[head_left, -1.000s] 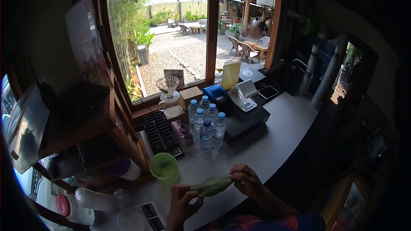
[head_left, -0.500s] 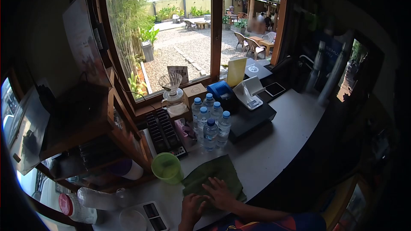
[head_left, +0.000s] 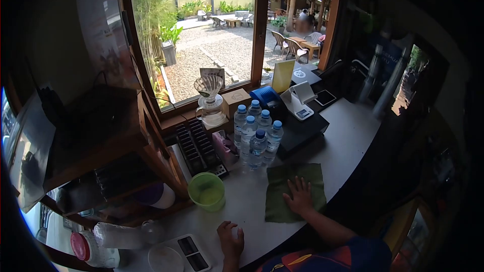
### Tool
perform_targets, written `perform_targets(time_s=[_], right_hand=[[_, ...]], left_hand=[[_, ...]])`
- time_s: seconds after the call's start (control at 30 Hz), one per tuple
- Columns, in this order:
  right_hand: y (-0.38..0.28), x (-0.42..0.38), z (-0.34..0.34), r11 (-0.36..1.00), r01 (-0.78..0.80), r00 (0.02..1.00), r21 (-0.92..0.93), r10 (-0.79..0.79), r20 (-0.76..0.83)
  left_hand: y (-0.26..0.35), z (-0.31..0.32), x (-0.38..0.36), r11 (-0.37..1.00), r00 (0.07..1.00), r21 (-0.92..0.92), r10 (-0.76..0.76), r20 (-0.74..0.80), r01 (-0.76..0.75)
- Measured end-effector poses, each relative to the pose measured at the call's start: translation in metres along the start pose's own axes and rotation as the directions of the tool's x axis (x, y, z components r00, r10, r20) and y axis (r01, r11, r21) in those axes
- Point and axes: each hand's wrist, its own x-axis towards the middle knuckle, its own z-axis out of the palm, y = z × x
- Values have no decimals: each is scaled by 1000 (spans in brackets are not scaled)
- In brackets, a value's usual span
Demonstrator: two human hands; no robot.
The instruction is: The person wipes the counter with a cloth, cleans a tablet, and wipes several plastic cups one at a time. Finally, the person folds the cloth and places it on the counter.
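Currently, from where I watch, the green cloth lies spread nearly square on the bench, right of centre in the lower half of the frame. My right hand is palm down on it, the grip open with the fingers fanned apart. My left hand is at the bottom centre, well apart from the cloth, holding nothing that I can see; its grip is loosely curled, thumb and fingers apart, though in this dim light I can't tell whether it touches the bench. The green tub is just above that hand in the frame, and a white device with two dark panels is to its lower left. I see a cluster of water bottles above the cloth and slightly left, with the black slotted tray farther left and the dark box to their right.
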Motion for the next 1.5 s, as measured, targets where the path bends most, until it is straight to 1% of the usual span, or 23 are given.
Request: perform_targets(time_s=[0.03,0.13,0.17,0.27,0.3,0.37,0.43,0.53,0.57,0.6,0.63,0.67,0.7,0.8,0.83,0.93,0.97,1.07,1.17,1.27,1.3,1.4,1.5], right_hand=[[-4,2,5,999,-35,999,-28,34,-23],[-35,-10,5,975,132,991,-180,-124,56],[-42,-19,2,943,285,958,-170,-273,89],[-39,-34,-4,847,531,834,19,-527,167],[-31,-30,-9,858,507,842,77,-512,167],[-6,-15,-9,945,323,940,45,-326,98],[20,8,-9,995,99,994,11,-100,55],[55,43,-3,993,-115,993,-32,114,-25],[59,49,-1,993,-90,996,-80,87,-33],[62,51,-6,993,68,997,-94,-65,37],[65,50,-13,969,227,970,-94,-216,106],[68,49,-19,923,377,917,-78,-359,174],[79,53,-23,862,501,852,76,-507,130],[118,79,-25,932,314,944,180,-328,49],[132,90,-18,962,229,973,150,-221,-70],[166,113,-21,967,194,981,167,-189,-45],[175,120,-24,948,229,973,220,-229,-25],[184,139,-45,917,296,925,267,-345,160],[172,158,-60,907,332,813,260,-415,408],[154,144,-48,809,571,723,135,-574,385],[144,140,-47,824,543,702,164,-552,449],[143,130,-36,759,612,704,221,-651,285],[179,142,-33,733,606,697,308,-676,239]], left_hand=[[2,0,0,999,1000,32,12,21,-13],[1,-1,1,996,998,85,26,57,-31],[1,-2,1,995,998,89,28,59,-33],[2,-1,1,995,998,99,22,53,-27],[1,0,0,995,999,100,8,48,-13],[1,2,-4,993,999,120,-12,38,7],[2,5,-4,987,1000,157,-21,23,17],[8,10,-2,979,999,196,-50,-10,51],[13,11,1,968,999,246,-45,-13,47],[18,13,3,961,998,270,-51,-27,57],[22,15,4,952,997,297,-56,-43,66],[24,17,6,941,997,329,-60,-56,75],[25,19,7,927,996,367,-54,-70,76],[27,24,10,899,991,422,-81,-108,119],[17,28,9,885,989,448,-83,-125,131],[13,33,8,839,985,521,-95,-142,156],[17,34,9,831,985,537,-70,-161,146],[23,38,12,804,980,568,-89,-179,177],[32,42,15,783,975,598,-48,-219,172],[38,43,16,773,959,594,-67,-275,225],[37,44,15,770,956,594,-69,-284,232],[33,45,14,764,949,593,-79,-304,254],[34,47,13,758,940,589,-90,-330,279]])
